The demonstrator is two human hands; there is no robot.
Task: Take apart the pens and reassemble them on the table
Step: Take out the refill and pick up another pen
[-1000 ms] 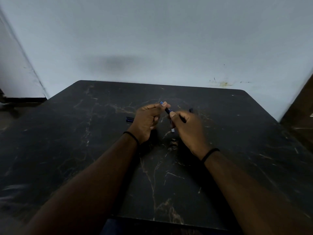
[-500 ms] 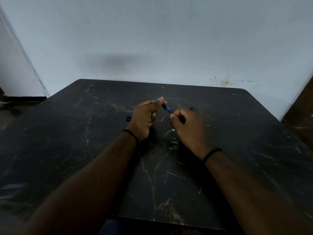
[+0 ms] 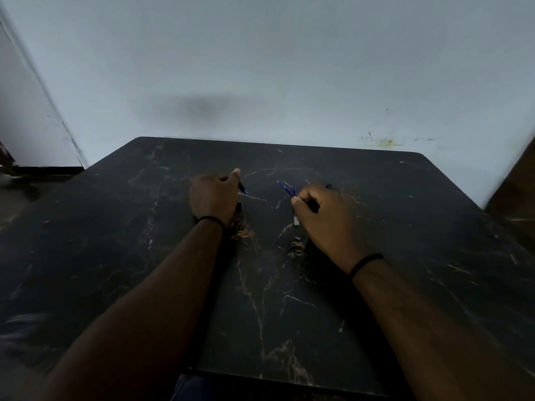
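My left hand [image 3: 213, 195] is closed around a dark blue pen barrel [image 3: 242, 189]; only its end pokes out past my fingers. My right hand [image 3: 321, 215] grips thin blue refills [image 3: 286, 189] that point up and to the left from my fist. A small white piece [image 3: 295, 220] shows below my right thumb. A dark blue pen part [image 3: 328, 186] peeks out on the table behind my right hand. Both hands hover low over the black marble table [image 3: 405, 227], about a hand's width apart.
The table's far edge meets a pale wall. A dark floor and doorway lie at the left, and a brown wooden surface [image 3: 515, 198] stands at the right. Black bands circle both wrists.
My hands were together on one pen; they have pulled apart, the left hand carrying the barrel leftward and the right hand keeping the refills.
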